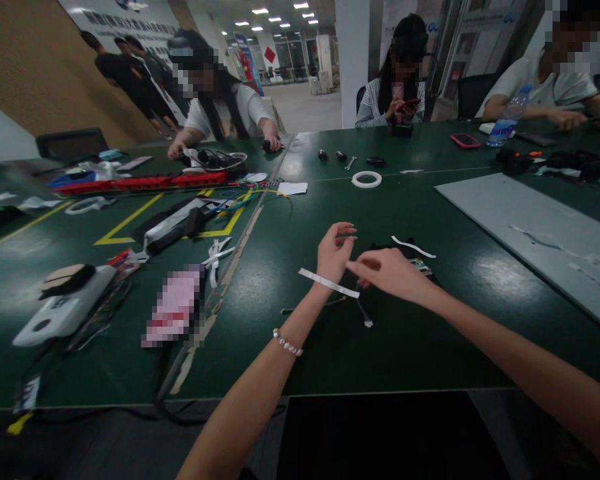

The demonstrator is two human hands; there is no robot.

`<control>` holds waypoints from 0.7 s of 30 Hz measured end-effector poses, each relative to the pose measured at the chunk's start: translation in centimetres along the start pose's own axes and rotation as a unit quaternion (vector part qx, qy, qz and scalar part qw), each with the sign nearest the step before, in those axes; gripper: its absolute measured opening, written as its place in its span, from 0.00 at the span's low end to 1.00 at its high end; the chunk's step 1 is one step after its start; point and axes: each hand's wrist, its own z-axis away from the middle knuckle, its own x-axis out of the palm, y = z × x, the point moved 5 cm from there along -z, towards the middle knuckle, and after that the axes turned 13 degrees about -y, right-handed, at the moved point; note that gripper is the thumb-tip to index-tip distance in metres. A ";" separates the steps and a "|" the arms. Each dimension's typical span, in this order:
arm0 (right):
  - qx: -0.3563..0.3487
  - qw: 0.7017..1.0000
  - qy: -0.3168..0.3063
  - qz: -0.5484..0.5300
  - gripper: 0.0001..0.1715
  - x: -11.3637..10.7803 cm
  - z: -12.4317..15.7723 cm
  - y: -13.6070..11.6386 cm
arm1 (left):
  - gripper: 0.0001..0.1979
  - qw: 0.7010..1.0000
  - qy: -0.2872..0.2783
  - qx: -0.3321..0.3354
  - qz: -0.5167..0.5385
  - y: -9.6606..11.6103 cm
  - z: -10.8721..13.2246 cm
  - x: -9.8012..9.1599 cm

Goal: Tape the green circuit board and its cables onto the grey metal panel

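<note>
My left hand hovers above the dark green table, its fingers loosely curved and apart, with nothing seen in them. Across its wrist lies a white strip, probably tape, sticking out on both sides. My right hand is beside the left palm, its thumb and fingertips pinched together. Whatever they hold, if anything, is hidden. Partly covered behind the right hand is a small circuit board with dark parts. Another white strip lies by it. A dark cable with a pale end lies below the hands.
Farther off are a white tape roll and a small wrench. A large grey panel lies at right. A pink-fronted device, white power bank and cables are at left. Several people sit across the table.
</note>
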 end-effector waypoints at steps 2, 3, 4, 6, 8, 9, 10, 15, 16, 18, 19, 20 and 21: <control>0.028 0.994 0.089 0.058 0.26 -3.6 1.2 1.9 | 0.12 1.000 -0.002 -0.007 0.013 -0.1 -0.2 -0.2; 0.059 0.984 0.136 0.098 0.26 -5.4 1.9 3.3 | 0.12 1.000 -0.001 -0.012 0.016 -0.1 -0.3 -0.3; 0.098 0.970 0.169 0.144 0.26 -7.0 2.6 4.8 | 0.13 1.000 -0.001 -0.017 0.018 -0.2 -0.3 -0.4; 0.181 0.946 0.175 0.205 0.28 -9.0 3.8 7.9 | 0.13 1.000 -0.003 -0.025 0.018 -0.3 -0.3 -0.4; 0.250 0.936 0.128 0.212 0.32 -9.5 4.5 10.8 | 0.13 0.999 -0.009 -0.029 0.012 -0.3 -0.2 -0.3; 0.271 0.935 0.100 0.207 0.33 -9.4 4.7 11.9 | 0.13 0.999 -0.013 -0.031 0.008 -0.3 -0.2 -0.3; 0.282 0.935 0.075 0.201 0.34 -9.1 4.8 12.6 | 0.13 0.999 -0.016 -0.032 0.006 -0.3 -0.2 -0.2; 0.230 0.962 0.045 0.137 0.27 -8.2 4.3 12.7 | 0.13 0.999 -0.027 -0.037 -0.001 -0.3 -0.2 -0.1; 0.216 0.969 0.062 0.103 0.25 -8.3 4.3 12.5 | 0.12 0.999 -0.030 -0.038 -0.003 -0.4 -0.2 0.0; 0.187 0.977 0.103 -0.013 0.22 -8.6 4.4 12.0 | 0.12 0.998 -0.041 -0.039 -0.009 -0.6 -0.2 0.1; 0.168 0.974 0.123 -0.090 0.22 -8.6 4.5 11.6 | 0.11 0.998 -0.048 -0.038 -0.014 -0.7 -0.2 0.1; 0.143 0.965 0.140 -0.169 0.22 -8.6 4.5 11.1 | 0.11 0.998 -0.057 -0.035 -0.021 -0.8 -0.1 0.3; 0.115 0.952 0.151 -0.239 0.21 -8.4 4.5 10.4 | 0.10 0.997 -0.067 -0.030 -0.030 -0.8 0.0 0.4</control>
